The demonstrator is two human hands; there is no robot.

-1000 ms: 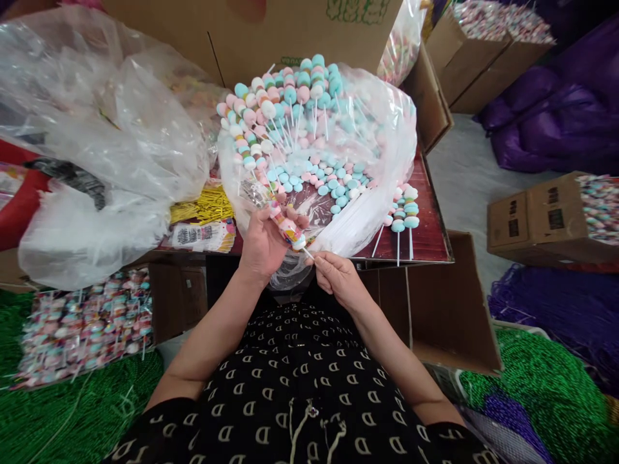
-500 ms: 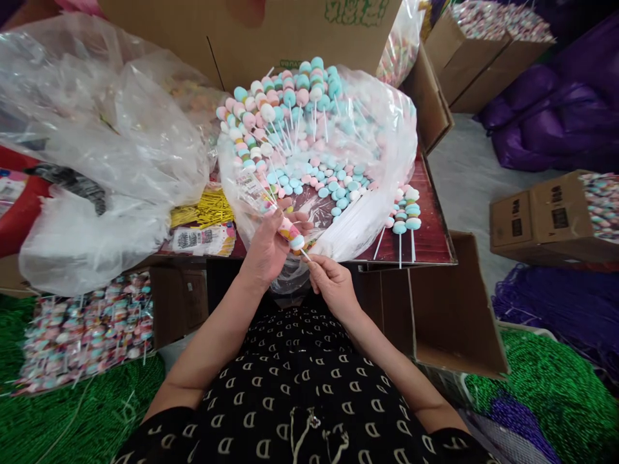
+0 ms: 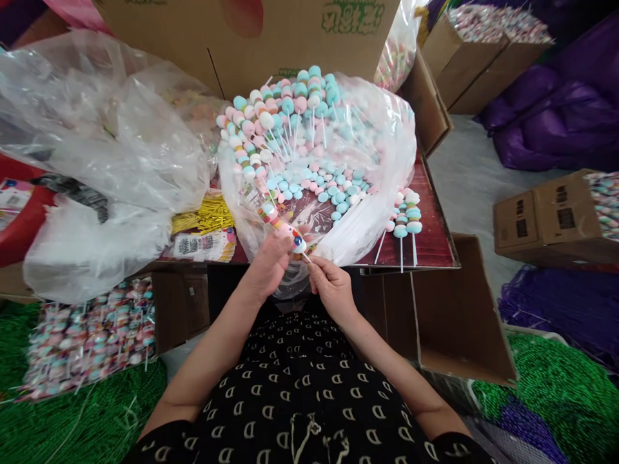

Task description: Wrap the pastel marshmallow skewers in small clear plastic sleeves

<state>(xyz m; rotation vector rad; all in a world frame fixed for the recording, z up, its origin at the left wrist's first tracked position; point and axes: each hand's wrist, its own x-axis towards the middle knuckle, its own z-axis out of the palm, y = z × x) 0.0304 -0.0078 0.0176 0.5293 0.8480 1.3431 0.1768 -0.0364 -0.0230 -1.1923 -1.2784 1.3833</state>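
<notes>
A marshmallow skewer (image 3: 284, 227) in a printed clear wrapper slants between my hands. Around its lower part my left hand (image 3: 271, 263) is closed, thumb and fingers against the wrapper. The skewer's white stick end is pinched between thumb and fingertips of my right hand (image 3: 333, 287). Just beyond lies a large clear plastic bag (image 3: 387, 142) holding loose pink, blue and white marshmallows (image 3: 341, 193). Finished-looking marshmallow sticks (image 3: 290, 106) are heaped at its far side. White sticks (image 3: 345, 235) lie in a bundle near its front right.
Gold twist ties (image 3: 206, 212) and flat printed wrappers (image 3: 206, 245) lie left of the bag. More skewers (image 3: 406, 212) rest at the right of the red table (image 3: 435, 241). An open carton (image 3: 464, 309) stands below right; a box of wrapped skewers (image 3: 91, 335) stands below left.
The printed wrapper has come further down over the skewer, and more of the wrapped skewer shows above my left hand. My left hand has shifted slightly down; my right hand still pinches the stick.
</notes>
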